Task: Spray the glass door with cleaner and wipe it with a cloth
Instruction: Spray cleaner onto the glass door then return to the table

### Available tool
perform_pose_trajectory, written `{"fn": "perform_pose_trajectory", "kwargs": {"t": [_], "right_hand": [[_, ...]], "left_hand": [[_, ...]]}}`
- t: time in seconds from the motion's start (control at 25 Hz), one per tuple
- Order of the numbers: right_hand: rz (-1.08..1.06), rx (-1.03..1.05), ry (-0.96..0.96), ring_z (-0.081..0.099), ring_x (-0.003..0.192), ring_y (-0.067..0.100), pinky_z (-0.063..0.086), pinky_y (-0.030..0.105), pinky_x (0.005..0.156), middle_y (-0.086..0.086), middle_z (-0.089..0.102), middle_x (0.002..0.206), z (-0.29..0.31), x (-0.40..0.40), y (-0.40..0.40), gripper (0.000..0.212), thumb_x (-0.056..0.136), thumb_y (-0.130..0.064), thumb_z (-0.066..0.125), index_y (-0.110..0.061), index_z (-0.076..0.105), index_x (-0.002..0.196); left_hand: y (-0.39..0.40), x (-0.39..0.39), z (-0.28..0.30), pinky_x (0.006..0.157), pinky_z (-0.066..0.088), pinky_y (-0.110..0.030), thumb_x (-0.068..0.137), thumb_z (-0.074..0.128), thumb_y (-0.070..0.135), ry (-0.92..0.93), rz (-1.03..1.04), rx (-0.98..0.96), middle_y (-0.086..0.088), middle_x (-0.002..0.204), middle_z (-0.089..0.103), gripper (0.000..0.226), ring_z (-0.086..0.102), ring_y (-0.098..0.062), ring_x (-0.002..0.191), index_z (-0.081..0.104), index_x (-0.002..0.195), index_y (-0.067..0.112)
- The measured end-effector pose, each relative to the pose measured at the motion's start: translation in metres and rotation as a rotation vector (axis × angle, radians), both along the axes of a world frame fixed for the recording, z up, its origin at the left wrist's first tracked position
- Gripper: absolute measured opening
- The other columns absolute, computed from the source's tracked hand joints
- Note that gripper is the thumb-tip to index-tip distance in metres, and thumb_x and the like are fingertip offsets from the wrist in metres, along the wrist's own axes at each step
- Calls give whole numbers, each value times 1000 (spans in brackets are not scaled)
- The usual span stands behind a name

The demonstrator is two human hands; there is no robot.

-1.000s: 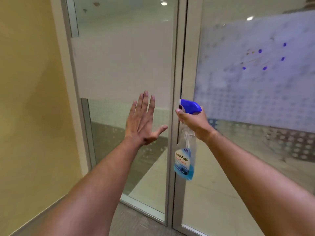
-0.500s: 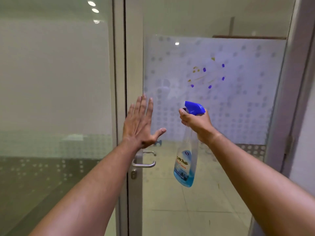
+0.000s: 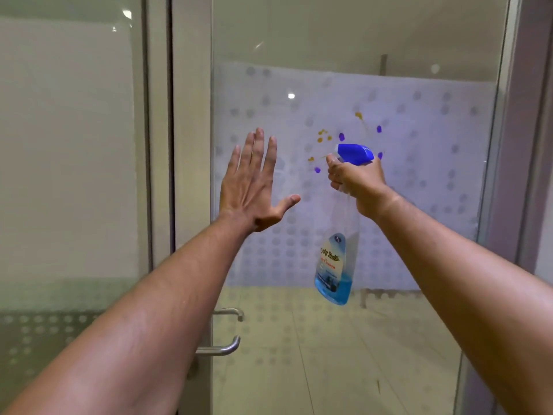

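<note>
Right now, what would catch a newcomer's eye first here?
The spray bottle with its blue trigger head, gripped in the right hand and aimed at the glass door. Just behind it, blue and yellow blotches mark the frosted dotted band. The left hand is raised, open and empty, left of the bottle.

left hand [image 3: 251, 190] bare | right hand [image 3: 357, 182] bare | forearms unsleeved

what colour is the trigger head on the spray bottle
Bright blue, on the clear plastic spray bottle; trigger head shows best in the head view.
</note>
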State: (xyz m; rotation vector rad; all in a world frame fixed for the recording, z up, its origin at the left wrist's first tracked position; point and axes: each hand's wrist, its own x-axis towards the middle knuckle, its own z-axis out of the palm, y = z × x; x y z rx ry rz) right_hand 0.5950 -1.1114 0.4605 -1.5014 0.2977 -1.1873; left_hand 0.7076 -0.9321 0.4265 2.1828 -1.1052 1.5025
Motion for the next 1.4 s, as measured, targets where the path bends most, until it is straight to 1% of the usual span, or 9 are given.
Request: {"fn": "perform_pose_trajectory", "kwargs": {"t": [0.08,0.24,0.36,0.52,0.64,0.8,0.96,1.2,1.4], "right_hand": [[7,9,-30,68,98,21,61,37,80,9,64,113,24,10,-19,68,69,-30,85,-15,49,124],[-22,-19,-26,73,90,20,63,35,74,9,72,101,67,25,-31,70,60,-34,89,-12,59,119],[-29,-83,9,73,82,17,63,32,71,7,73,92,92,34,-27,59,68,-32,87,-8,61,115],[-74,-103,-16,71,72,19,63,37,72,11,70,84,116,50,-15,50,74,-31,83,-6,57,109],[-150,-49,-84,67,62,19,63,35,63,12,66,81,127,56,-13,38,76,-26,81,-10,51,92],[-208,-35,-107,65,60,16,61,30,56,13,67,90,137,44,-26,51,75,-25,82,-4,52,111],[-411,27,-98,65,55,15,60,28,54,12,71,91,136,16,-53,41,78,-29,75,-8,53,106],[-557,59,-82,68,63,14,62,30,63,6,67,77,121,-23,-80,36,80,-28,71,-8,55,105],[-573,8,-64,73,77,17,62,35,72,9,70,89,102,-31,-88,47,78,-29,75,-14,41,106]], "left_hand": [[-18,11,12,123,1,-47,81,26,78,-22,16,-18,-17,162,-12,107,-12,-30,150,-10,154,10],[-32,30,25,123,3,-48,80,24,79,-50,30,-18,-18,162,-13,107,-12,-31,150,-11,154,9],[-40,43,34,123,3,-48,80,25,78,-65,13,-21,-18,162,-13,107,-12,-31,150,-11,154,9],[-45,61,44,123,3,-48,79,23,79,-80,-11,-27,-17,162,-12,107,-11,-30,150,-11,153,10],[-44,73,49,123,2,-47,77,21,79,-85,-40,-29,-17,162,-12,108,-11,-30,150,-11,154,10],[-48,82,49,123,2,-47,78,18,79,-89,-61,-24,-18,162,-13,107,-12,-30,150,-11,153,9],[-55,84,49,123,2,-47,77,17,78,-91,-93,-30,-17,162,-13,107,-12,-29,150,-11,154,9],[-66,81,45,123,3,-47,76,17,79,-83,-128,-35,-17,162,-11,107,-10,-29,151,-9,154,9],[-72,76,40,123,4,-47,77,17,79,-71,-151,-23,-17,162,-11,107,-10,-29,151,-9,154,9]]}}
